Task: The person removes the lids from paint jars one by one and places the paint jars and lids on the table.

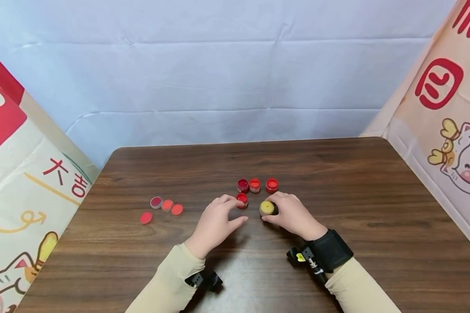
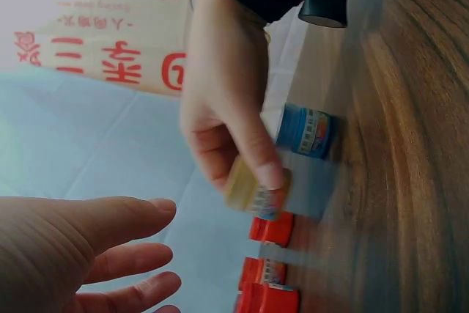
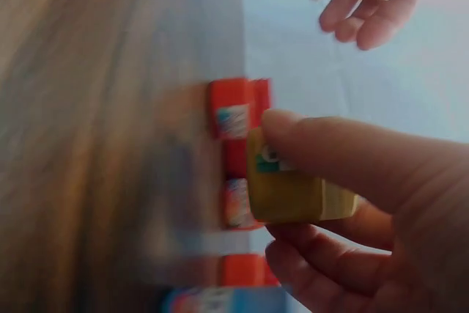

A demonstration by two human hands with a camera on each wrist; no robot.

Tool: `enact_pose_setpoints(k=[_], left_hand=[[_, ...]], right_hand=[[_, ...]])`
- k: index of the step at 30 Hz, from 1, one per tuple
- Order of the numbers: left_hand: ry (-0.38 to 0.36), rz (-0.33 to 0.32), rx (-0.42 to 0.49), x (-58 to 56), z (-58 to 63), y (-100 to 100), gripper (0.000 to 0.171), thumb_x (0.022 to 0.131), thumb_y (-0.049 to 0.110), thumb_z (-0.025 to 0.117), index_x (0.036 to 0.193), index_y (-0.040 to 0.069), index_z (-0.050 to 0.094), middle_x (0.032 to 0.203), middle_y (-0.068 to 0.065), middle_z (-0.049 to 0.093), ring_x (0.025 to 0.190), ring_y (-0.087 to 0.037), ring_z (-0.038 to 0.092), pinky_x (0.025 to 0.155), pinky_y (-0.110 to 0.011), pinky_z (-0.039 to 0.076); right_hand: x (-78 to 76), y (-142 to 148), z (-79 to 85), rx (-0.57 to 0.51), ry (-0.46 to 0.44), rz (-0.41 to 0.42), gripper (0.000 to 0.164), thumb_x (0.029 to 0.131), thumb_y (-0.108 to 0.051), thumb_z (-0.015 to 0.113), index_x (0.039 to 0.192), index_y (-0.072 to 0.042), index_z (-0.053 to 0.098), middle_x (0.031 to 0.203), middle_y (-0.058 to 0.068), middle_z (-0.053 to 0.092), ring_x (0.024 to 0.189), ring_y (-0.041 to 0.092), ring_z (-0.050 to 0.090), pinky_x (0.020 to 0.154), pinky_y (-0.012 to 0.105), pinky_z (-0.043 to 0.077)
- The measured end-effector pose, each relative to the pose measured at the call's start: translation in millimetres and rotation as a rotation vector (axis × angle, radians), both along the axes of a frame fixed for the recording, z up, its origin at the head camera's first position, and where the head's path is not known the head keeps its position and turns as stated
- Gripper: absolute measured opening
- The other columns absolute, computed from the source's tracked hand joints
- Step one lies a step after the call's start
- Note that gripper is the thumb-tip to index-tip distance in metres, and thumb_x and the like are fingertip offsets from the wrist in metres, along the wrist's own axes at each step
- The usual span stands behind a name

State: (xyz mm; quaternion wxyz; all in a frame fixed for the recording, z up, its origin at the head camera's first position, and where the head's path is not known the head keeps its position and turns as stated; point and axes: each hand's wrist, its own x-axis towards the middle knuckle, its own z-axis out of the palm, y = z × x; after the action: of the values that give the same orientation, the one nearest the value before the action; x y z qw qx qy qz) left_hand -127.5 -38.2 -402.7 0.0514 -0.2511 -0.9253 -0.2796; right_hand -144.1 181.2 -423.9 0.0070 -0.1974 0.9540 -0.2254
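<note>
My right hand pinches a small yellow paint jar between thumb and fingers. In the right wrist view the jar is held off the table, its label partly under the thumb. My left hand is spread with nothing in its grasp, its fingertips close to a red paint jar. Behind that stand a dark red jar, an orange-red jar and another red jar. A blue paint jar stands beyond the right hand in the left wrist view.
Several round lids lie to the left on the brown wooden table, among them a dark red lid and a red lid. A pale blue cloth hangs behind the table, with printed cloths at both sides.
</note>
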Motion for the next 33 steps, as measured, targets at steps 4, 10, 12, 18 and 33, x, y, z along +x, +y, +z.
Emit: enact_pose_setpoints(k=[4, 10, 12, 18, 33], left_hand=[[0.03, -0.007, 0.02, 3.3, 6.5, -2.6, 0.029, 0.08, 0.028, 0.075, 0.105, 0.015, 0.068, 0.104, 0.002, 0.06, 0.089, -0.016, 0.055, 0.078, -0.036, 0.047], [0.063, -0.042, 0.112, 9.9, 20.9, -3.7, 0.03, 0.079, 0.025, 0.076, 0.106, 0.015, 0.068, 0.103, 0.003, 0.059, 0.087, -0.016, 0.054, 0.076, -0.032, 0.046], [0.073, -0.062, 0.14, 12.5, 25.1, -3.8, 0.034, 0.078, 0.026, 0.077, 0.109, 0.015, 0.067, 0.104, 0.003, 0.059, 0.088, -0.015, 0.053, 0.076, -0.031, 0.046], [0.105, -0.13, 0.206, 18.3, 33.9, -4.2, 0.045, 0.078, 0.028, 0.076, 0.118, 0.012, 0.064, 0.108, 0.003, 0.057, 0.092, -0.011, 0.049, 0.077, -0.029, 0.044], [-0.076, -0.302, 0.518, 23.3, 49.4, -11.1, 0.035, 0.08, 0.019, 0.074, 0.114, 0.012, 0.066, 0.11, 0.005, 0.054, 0.102, -0.011, 0.052, 0.085, -0.03, 0.045]], right_hand=[[6.4, -4.8, 14.2, -0.027, 0.024, 0.019, 0.039, 0.077, -0.029, 0.077, 0.104, -0.005, 0.064, 0.093, 0.002, 0.066, 0.085, 0.022, 0.06, 0.092, 0.048, 0.038], [17.8, -12.2, 29.5, -0.14, 0.022, 0.056, 0.036, 0.076, -0.024, 0.078, 0.105, -0.008, 0.062, 0.089, -0.004, 0.062, 0.081, 0.022, 0.058, 0.075, 0.038, 0.046], [20.7, -14.2, 32.3, -0.195, 0.018, 0.068, 0.036, 0.076, -0.022, 0.078, 0.106, -0.009, 0.061, 0.091, -0.005, 0.06, 0.082, 0.02, 0.057, 0.071, 0.034, 0.047], [31.4, -19.9, 44.4, -0.351, 0.012, 0.097, 0.038, 0.076, -0.017, 0.078, 0.11, -0.013, 0.061, 0.096, -0.007, 0.057, 0.086, 0.017, 0.053, 0.073, 0.031, 0.046], [44.1, -22.4, 59.4, -0.603, -0.171, 0.3, 0.043, 0.083, -0.023, 0.072, 0.123, -0.014, 0.059, 0.127, -0.006, 0.052, 0.116, 0.014, 0.048, 0.093, 0.043, 0.043]])
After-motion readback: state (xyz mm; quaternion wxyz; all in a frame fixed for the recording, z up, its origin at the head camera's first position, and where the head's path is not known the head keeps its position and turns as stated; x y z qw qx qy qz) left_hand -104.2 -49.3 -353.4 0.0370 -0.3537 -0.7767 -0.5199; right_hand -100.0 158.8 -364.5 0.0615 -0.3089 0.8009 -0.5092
